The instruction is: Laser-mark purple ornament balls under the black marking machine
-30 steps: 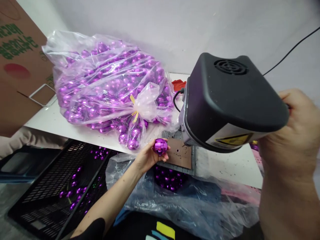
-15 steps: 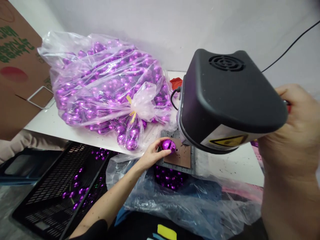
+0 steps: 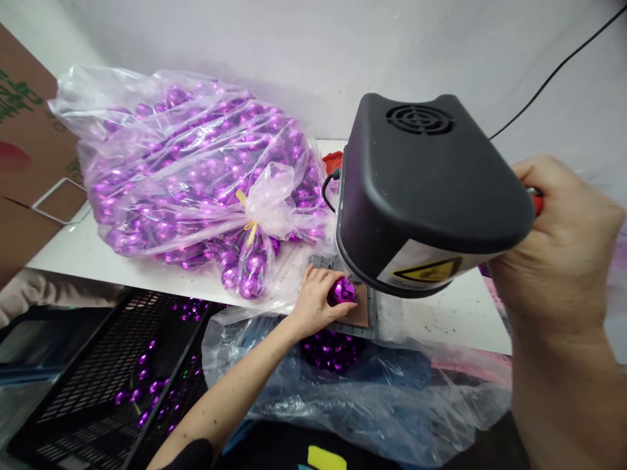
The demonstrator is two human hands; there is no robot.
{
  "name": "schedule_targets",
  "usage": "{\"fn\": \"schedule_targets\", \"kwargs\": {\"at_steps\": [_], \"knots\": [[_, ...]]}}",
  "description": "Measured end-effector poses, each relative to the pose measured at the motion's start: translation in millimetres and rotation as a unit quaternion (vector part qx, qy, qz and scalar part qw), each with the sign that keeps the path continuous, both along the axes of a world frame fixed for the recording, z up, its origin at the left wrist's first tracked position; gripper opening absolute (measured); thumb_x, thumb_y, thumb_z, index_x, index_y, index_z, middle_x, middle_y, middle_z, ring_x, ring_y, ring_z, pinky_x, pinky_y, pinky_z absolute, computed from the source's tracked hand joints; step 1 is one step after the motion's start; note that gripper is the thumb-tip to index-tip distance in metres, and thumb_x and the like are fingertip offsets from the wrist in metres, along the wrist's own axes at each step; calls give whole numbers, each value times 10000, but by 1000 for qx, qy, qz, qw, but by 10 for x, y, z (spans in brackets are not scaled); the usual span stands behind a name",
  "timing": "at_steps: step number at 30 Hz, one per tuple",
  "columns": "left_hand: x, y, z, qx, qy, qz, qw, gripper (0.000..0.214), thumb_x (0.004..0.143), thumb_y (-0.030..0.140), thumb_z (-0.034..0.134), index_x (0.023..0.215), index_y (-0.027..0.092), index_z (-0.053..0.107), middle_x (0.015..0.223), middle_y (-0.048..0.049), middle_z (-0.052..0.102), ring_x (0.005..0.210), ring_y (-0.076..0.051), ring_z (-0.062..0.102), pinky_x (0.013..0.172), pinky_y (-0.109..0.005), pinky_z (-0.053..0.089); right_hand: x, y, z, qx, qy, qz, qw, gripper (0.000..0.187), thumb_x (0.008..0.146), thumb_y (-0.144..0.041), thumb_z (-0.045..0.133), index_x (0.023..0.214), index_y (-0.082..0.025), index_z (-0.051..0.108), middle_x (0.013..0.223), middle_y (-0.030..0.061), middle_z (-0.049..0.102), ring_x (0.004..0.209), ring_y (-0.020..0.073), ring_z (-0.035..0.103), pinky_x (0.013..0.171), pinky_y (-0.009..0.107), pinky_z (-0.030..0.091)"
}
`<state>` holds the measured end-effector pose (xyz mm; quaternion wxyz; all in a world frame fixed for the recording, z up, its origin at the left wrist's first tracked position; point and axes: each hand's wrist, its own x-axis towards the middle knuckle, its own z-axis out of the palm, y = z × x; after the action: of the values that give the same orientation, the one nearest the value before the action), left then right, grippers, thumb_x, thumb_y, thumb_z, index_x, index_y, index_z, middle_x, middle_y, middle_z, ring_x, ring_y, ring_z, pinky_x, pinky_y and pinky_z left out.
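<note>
Between the thumb and fingers of my left hand (image 3: 316, 299) is a shiny purple ball (image 3: 344, 291), held over a brown board (image 3: 361, 307) on a grey slotted plate (image 3: 373, 326). My right hand (image 3: 563, 228) is wrapped round the back of a black handheld machine (image 3: 431, 189) with a round vent and a yellow warning label (image 3: 428, 269). A bit of red shows by its fingers; the handle is mostly hidden. The machine's front end sits above and just right of the ball.
A tied clear bag of purple balls (image 3: 196, 176) fills the table's left side. Farther left stands a cardboard box (image 3: 34, 150). Below are a black crate (image 3: 83, 385) with purple balls and an open plastic bag (image 3: 392, 405) holding more balls (image 3: 330, 352). A black cable (image 3: 553, 68) crosses the wall.
My left hand has moved right with the ball, over the brown board, and its fingers now curl over the ball's far side. The view has shifted slightly; my right hand still grips the machine.
</note>
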<state>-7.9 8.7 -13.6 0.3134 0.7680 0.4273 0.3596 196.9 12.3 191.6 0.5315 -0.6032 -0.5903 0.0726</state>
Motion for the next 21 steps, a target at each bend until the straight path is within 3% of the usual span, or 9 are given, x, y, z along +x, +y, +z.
{"fn": "schedule_targets", "kwargs": {"at_steps": [7,11,16,19,21], "knots": [[93,-23,-46,-33,-28,0,999,451,799,402,780,1200,233,662,1178,-103,689,1199,-318,576,1121,-548,397,29,7,-4,10,-33,-19,999,418,851,-503,632,804,-90,598,703,-15,484,642,-56,390,528,47,295],[77,-33,-46,-50,-43,-8,998,460,794,389,780,1206,226,659,1206,-115,683,1248,-332,555,1128,-567,391,55,-7,-20,13,-52,-13,998,405,874,-498,612,831,-95,605,698,-21,457,645,-53,360,549,75,278],[74,-38,-33,-73,-57,-9,996,490,743,359,827,1183,227,654,1196,-118,692,1275,-345,546,1137,-582,390,25,-135,-144,102,-166,-59,979,292,935,-375,557,898,-95,629,787,-7,538,731,-54,434,680,106,311],[79,-43,-38,-81,-59,-3,995,535,718,344,852,1195,234,637,1201,-124,694,1284,-349,545,1146,-585,388,-7,-319,-245,147,-198,-81,966,310,936,-346,537,819,-77,640,714,10,533,647,-38,409,620,141,286],[81,-47,-38,-83,-51,-3,995,538,721,352,849,1200,243,630,1210,-118,692,1289,-345,545,1154,-589,382,-6,-460,-311,150,-211,-37,965,292,920,-317,538,764,-81,609,636,9,486,589,-21,380,554,165,252]]}}
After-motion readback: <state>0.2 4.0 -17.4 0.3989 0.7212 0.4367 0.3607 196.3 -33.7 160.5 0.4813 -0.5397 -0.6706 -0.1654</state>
